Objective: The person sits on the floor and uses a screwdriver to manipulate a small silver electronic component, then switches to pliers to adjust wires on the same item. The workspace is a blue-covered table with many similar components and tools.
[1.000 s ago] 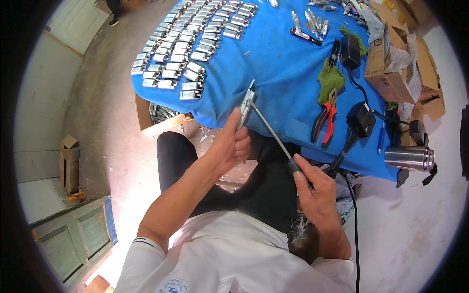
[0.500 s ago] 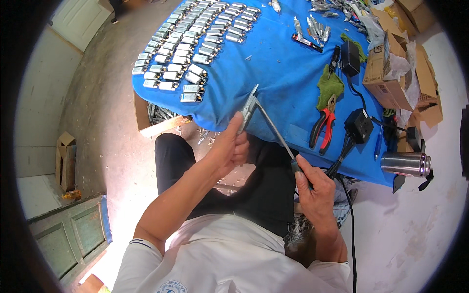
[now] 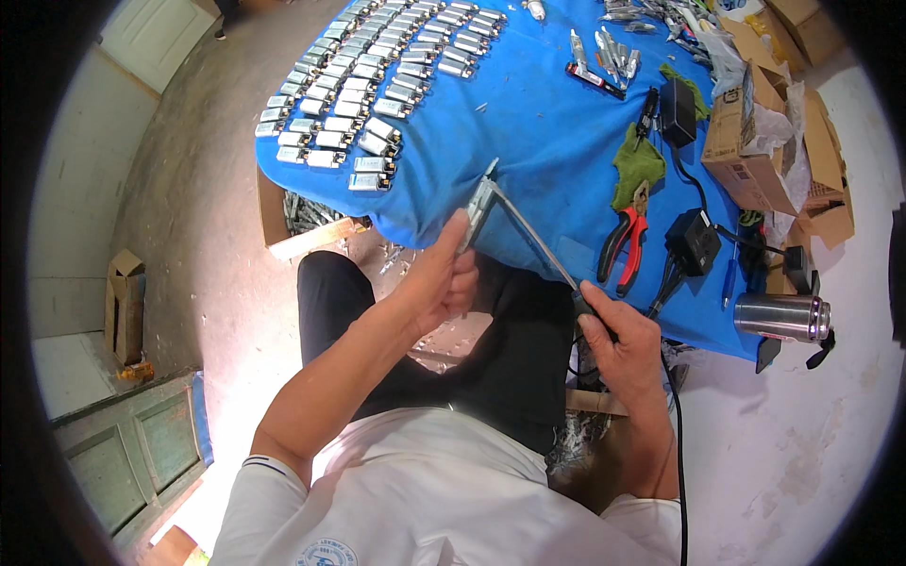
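Note:
My left hand (image 3: 445, 283) is closed around a slim silver metal piece (image 3: 479, 205) with a narrow tip, held up over the near edge of the blue cloth. In my right hand (image 3: 623, 344) is a screwdriver (image 3: 535, 236) with a long thin shaft and a dark handle. The shaft slants up to the left, its end meeting the silver piece just below the narrow tip. Whether it goes into the piece or only rests against it, I cannot tell. My fingers hide the lower part of the piece and most of the handle.
Rows of small silver units (image 3: 354, 96) cover the table's left side. Red-handled pliers (image 3: 625, 247), a green cloth (image 3: 638, 168), black adapters (image 3: 694, 242) with cables and a steel flask (image 3: 781, 317) lie right. Loose silver parts (image 3: 613, 55) and a cardboard box (image 3: 746, 146) sit beyond.
My right hand has moved slightly right and up, and its grip sits closer around the base of the shaft. The left hand keeps its hold on the silver piece, almost unmoved.

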`<state>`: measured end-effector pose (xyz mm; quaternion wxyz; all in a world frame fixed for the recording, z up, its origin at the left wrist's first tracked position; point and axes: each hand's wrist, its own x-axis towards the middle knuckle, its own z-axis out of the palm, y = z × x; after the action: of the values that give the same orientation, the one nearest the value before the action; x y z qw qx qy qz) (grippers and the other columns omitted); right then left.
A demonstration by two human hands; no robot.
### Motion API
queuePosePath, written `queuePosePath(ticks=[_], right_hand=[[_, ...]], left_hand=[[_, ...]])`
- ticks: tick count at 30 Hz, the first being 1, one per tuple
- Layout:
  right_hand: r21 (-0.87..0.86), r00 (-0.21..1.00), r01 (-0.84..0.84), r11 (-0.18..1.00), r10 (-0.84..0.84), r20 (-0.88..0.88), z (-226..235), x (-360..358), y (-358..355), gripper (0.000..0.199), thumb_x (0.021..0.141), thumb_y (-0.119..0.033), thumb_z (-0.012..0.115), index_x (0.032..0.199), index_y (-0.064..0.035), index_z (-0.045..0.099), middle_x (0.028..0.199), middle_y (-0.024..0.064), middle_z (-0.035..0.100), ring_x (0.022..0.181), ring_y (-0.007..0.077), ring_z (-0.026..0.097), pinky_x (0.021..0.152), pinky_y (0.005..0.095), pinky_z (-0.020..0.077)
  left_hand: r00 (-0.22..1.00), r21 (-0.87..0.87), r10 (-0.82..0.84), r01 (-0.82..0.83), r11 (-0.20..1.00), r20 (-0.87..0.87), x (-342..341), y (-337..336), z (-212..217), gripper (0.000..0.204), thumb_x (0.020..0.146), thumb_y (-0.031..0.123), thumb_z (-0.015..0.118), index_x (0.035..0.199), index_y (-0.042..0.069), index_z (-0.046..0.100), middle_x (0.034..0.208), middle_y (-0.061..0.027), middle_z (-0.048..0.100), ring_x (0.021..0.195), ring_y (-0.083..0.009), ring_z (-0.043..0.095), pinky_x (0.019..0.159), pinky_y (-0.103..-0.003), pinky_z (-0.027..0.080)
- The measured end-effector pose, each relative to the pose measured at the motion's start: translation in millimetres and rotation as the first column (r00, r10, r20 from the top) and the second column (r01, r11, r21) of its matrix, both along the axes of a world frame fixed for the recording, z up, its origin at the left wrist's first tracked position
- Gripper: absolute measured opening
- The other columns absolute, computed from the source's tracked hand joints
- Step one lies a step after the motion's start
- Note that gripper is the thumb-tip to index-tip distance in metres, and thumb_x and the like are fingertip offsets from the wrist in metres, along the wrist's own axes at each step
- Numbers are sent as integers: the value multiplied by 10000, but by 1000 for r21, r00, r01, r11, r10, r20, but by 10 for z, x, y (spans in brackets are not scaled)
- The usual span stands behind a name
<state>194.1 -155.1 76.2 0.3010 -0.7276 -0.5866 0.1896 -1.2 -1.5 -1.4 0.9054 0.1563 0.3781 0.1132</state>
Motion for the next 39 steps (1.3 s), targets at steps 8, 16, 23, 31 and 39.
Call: queuePosePath(ticks=[8, 16, 23, 31, 39], right_hand=[[15, 999, 17, 1000, -16, -40, 33, -2, 65, 305, 827, -87, 657, 1129, -49, 640, 815, 142, 652, 700, 262, 625, 648, 321, 483], [42, 999, 50, 998, -50, 1, 13, -7, 25, 308, 820, -72, 659, 1127, -46, 640, 820, 138, 651, 703, 253, 628, 647, 329, 490], [55, 1000, 10, 998, -11, 29, -15, -4, 55, 317, 810, -59, 664, 1127, -47, 640, 859, 145, 661, 734, 266, 643, 657, 326, 499], [-8, 999, 46, 999, -46, -26, 45, 43, 18, 295, 812, -69, 664, 1107, -51, 655, 827, 143, 660, 705, 262, 635, 642, 317, 493], [-20, 991, -6, 1000, 3, -131, 71, 48, -47, 286, 850, -104, 639, 1130, -47, 644, 747, 135, 619, 631, 225, 593, 611, 307, 467]], left_hand=[[1000, 6, -6, 6, 1000, -29, -4, 30, 27, 619, 868, 675, 428, 536, 191, 232, 453, 59, 200, 387, -84, 165, 396, -248, 128], [998, 25, 13, -12, 1000, -59, -8, 29, 62, 619, 863, 669, 448, 535, 190, 235, 451, 62, 204, 377, -84, 162, 390, -247, 126], [998, 23, 3, -1, 1000, -65, -22, 46, 15, 618, 857, 671, 459, 536, 192, 236, 449, 60, 206, 375, -83, 167, 385, -249, 133], [1000, 43, -11, 11, 999, -9, -41, 46, -11, 621, 868, 664, 447, 531, 195, 219, 448, 61, 193, 370, -82, 161, 383, -244, 130], [996, 46, -23, 27, 999, -83, -12, 67, 78, 617, 877, 655, 438, 528, 200, 211, 446, 65, 188, 371, -81, 153, 381, -246, 123]])
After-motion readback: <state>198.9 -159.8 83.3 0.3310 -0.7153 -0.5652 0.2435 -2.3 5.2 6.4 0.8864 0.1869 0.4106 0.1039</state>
